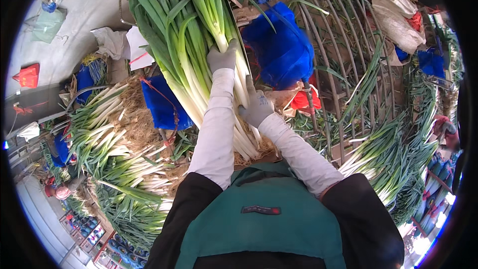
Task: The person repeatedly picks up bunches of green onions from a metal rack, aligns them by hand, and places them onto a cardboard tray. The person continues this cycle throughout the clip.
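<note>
Before me lies a bundle of large green onions (175, 41), its leaves pointing away and its white stems towards me. Brown roots (268, 148) show at the near end, close to my apron. My left hand (222, 58), in a grey glove, grips a green onion where white turns to green. Lower and to the right, my right hand (258, 107), also gloved, has its thumb and fingers around a white stem (242, 91). Its hidden fingertips leave the number of stems held unclear. Both forearms wear pale sleeve covers.
Blue cloth-wrapped pads (280, 45) stand on either side of the bundle. Curved metal bars (328, 48) form a rack at right, with loose leaves among them. Piles of green onions lie at left (138, 172) and right (388, 153). Woven sacks (392, 15) rest at upper right.
</note>
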Available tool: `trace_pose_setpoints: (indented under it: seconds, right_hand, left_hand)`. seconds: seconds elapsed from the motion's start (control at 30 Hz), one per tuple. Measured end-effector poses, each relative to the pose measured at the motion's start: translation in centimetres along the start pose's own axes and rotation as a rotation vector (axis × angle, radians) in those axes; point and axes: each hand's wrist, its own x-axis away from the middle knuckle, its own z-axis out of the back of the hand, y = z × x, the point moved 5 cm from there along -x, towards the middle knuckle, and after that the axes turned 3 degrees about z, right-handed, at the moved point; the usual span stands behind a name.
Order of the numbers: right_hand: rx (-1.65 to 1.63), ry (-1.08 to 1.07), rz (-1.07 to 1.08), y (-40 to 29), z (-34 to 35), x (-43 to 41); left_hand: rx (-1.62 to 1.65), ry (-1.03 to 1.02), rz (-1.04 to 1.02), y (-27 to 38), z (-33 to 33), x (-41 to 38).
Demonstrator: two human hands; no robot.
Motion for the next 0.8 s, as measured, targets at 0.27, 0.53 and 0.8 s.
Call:
trace_pose_setpoints:
  seconds: [0.27,0.53,0.8]
  right_hand:
    - [-0.050,-0.232,0.095,1.8,0.5,-2.3]
    - [-0.329,-0.041,0.230,5.8,-1.2,-2.3]
    - [-0.399,-0.094,0.164,11.9,-3.8,-2.2]
  left_hand:
    - [-0.532,0.027,0.240,0.7,-3.1,-1.3]
    - [-0.577,0.006,0.250,-0.7,-4.8,-4.5]
    - [-0.443,-0.230,0.062,-3.6,-2.2,4.4]
